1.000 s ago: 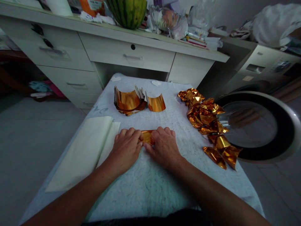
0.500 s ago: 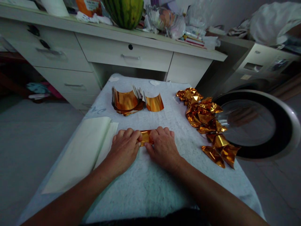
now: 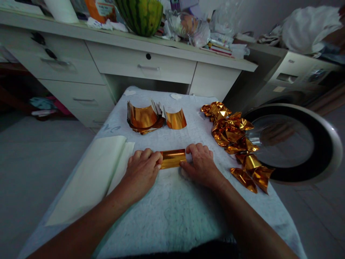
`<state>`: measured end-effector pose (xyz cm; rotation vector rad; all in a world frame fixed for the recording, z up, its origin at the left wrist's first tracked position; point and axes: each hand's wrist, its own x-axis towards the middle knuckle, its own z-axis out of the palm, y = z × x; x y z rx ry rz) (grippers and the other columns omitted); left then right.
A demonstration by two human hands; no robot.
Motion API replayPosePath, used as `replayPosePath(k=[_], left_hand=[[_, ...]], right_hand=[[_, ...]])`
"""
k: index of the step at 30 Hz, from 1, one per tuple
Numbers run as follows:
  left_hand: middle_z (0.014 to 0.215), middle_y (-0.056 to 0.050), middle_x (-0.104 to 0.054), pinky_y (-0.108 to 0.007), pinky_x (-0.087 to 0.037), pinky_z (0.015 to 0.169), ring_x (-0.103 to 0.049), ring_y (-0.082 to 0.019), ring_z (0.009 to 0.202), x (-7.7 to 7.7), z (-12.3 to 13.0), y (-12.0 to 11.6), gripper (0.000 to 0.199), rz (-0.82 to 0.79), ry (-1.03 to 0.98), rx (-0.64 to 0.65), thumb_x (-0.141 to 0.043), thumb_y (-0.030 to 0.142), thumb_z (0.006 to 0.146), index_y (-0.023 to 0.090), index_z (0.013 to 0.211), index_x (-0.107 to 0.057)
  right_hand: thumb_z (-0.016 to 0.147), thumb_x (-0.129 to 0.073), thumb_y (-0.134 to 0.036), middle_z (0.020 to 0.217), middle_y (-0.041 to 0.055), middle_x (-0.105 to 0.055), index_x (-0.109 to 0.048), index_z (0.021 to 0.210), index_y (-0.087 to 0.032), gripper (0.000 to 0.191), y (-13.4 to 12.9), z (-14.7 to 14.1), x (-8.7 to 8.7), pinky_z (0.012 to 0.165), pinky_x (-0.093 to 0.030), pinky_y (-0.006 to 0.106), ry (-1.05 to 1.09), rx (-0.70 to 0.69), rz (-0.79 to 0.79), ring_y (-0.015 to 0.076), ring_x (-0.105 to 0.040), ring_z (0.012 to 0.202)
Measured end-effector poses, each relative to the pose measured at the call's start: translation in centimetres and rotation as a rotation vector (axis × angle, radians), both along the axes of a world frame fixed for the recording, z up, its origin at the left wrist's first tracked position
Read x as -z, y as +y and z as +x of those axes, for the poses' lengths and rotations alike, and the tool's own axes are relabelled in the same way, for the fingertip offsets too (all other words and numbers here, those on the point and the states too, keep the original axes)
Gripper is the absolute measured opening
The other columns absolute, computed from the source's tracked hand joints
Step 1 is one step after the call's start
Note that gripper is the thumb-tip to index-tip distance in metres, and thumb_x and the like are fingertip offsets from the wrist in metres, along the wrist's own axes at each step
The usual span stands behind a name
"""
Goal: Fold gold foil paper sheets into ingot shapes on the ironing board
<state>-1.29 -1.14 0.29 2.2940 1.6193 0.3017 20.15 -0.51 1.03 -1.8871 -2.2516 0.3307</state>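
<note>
A curled sheet of shiny gold foil paper lies crosswise on the cloth in front of me. My left hand is closed over its left end, thumb and fingers pinching it, and hides that end. At the other end is my right hand, its thumb by the lower right corner and its fingers lifted apart from the thumb. Beyond my hands stands a pile of curved gold foil sheets, with one curved piece beside it. Folded, crumpled-looking gold foil pieces form a heap on the right.
Folded cream paper lies on the left of the cloth-covered table. White drawers stand behind, with a watermelon and a glass bowl on top. An open washing machine door reaches the table's right edge.
My right hand has moved right to the end of the foil sheet, and more of its gold surface shows between my hands. My left hand keeps its grip on the left end.
</note>
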Motion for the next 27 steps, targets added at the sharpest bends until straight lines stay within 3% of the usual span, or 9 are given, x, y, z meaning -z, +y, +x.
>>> replayPosePath(k=[10,15,17,20,27], left_hand=[[0.092,-0.003,-0.057,-0.038,-0.034,0.077,-0.045,-0.024,0.09,-0.1,0.1,0.0,0.013,-0.002,-0.004,-0.007,-0.044,0.018,0.089,0.023,0.088,-0.056],[0.093,-0.003,-0.057,-0.039,-0.035,0.077,-0.045,-0.025,0.091,0.0,0.1,0.0,0.014,0.003,0.022,-0.002,-0.044,0.018,0.089,0.023,0.088,-0.057],[0.093,-0.004,-0.057,-0.039,-0.035,0.077,-0.045,-0.025,0.091,-0.1,0.1,0.0,0.014,0.008,0.04,-0.012,-0.044,0.019,0.089,0.023,0.089,-0.058],[0.095,-0.004,-0.056,-0.039,-0.036,0.078,-0.046,-0.026,0.093,-0.1,0.2,-0.1,0.014,0.025,0.054,-0.018,-0.045,0.02,0.089,0.023,0.092,-0.058],[0.093,-0.005,-0.056,-0.041,-0.035,0.077,-0.046,-0.027,0.092,-0.1,0.8,-0.3,0.017,0.076,0.047,-0.042,-0.051,0.038,0.09,0.023,0.088,-0.059]], right_hand=[[0.079,-0.059,-0.021,0.103,0.007,-0.055,-0.051,0.099,-0.02,0.021,0.7,1.5,0.0,0.081,-0.034,0.039,0.103,-0.045,-0.021,0.0252,-0.046,0.094],[0.07,-0.053,-0.007,0.092,0.0046,-0.053,-0.052,0.085,-0.02,0.02,0.2,1.0,-0.9,0.081,-0.034,0.037,0.284,-0.091,0.171,0.023,-0.046,0.092],[0.075,-0.053,-0.009,0.091,0.0041,-0.054,-0.053,0.085,-0.02,0.015,-0.2,0.0,-1.1,0.081,-0.035,0.036,0.365,-0.204,0.22,0.0219,-0.046,0.09],[0.085,-0.052,-0.016,0.088,0.0035,-0.057,-0.055,0.086,-0.019,0.005,-0.6,-1.6,-1.0,0.079,-0.035,0.035,0.351,-0.324,0.157,0.0204,-0.047,0.086],[0.087,-0.058,-0.02,0.093,0.0045,-0.057,-0.058,0.088,-0.019,0.001,-0.3,-3.3,0.2,0.079,-0.035,0.033,0.194,-0.221,0.02,0.0199,-0.048,0.088]])
